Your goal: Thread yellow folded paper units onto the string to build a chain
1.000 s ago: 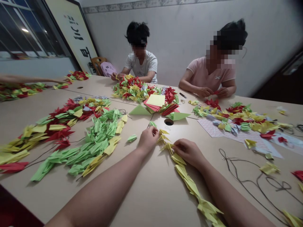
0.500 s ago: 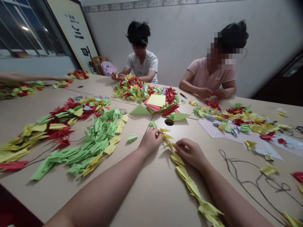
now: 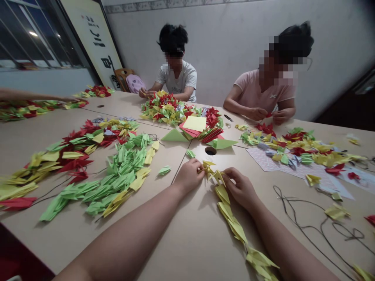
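Observation:
A strand of folded yellow paper pieces point(image 3: 234, 224) runs from between my hands down toward the lower right edge. My left hand point(image 3: 190, 175) is closed, its fingertips pinching a small yellow piece at the strand's upper end. On the other side, my right hand point(image 3: 238, 186) pinches a yellow piece of the same strand between thumb and fingers. One yellow piece point(image 3: 208, 163) lies just beyond the fingertips. Two single green folded pieces point(image 3: 164, 170) lie left of my left hand and above it.
Green and yellow folded strands point(image 3: 117, 175) cover the table's left. Stacked paper squares point(image 3: 195, 123) and a mixed pile point(image 3: 164, 109) lie ahead, near a table hole point(image 3: 210, 151). Black cord point(image 3: 293, 214) loops at right. Two people sit opposite; another person's arm reaches in at left.
My hands have drawn slightly closer together, and the yellow pieces between them have shifted and bunched up. The view has moved slightly.

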Available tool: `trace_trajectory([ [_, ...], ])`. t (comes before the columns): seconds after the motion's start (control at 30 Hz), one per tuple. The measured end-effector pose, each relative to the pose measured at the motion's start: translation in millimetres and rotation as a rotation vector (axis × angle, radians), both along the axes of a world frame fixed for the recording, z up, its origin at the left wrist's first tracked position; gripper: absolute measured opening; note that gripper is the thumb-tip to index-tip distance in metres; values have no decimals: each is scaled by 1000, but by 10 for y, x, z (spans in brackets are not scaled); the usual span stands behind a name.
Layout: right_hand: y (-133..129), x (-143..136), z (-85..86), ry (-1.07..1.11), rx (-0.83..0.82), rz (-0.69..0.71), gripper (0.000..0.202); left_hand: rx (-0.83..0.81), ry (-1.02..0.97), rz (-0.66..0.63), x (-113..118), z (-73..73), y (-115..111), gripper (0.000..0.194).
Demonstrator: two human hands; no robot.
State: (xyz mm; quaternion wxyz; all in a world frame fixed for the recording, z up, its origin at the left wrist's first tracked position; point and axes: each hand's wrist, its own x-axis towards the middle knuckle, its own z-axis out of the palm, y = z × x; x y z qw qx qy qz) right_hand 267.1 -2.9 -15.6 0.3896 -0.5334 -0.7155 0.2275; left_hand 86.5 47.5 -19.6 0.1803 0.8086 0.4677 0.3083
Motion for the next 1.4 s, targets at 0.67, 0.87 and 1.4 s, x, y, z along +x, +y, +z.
trace_trajectory([
  [0.67, -84, -69, 69, -18, -155, 213, 16, 70, 34, 121, -11, -1, -2, 14],
  [0.87, -71, -60, 43, -49, -135, 201, 16, 46, 55, 157, -8, 11, -3, 14],
  [1.4, -52, -9, 34, -71, -123, 229, 14, 59, 103, 181, -15, 0, 2, 12],
])
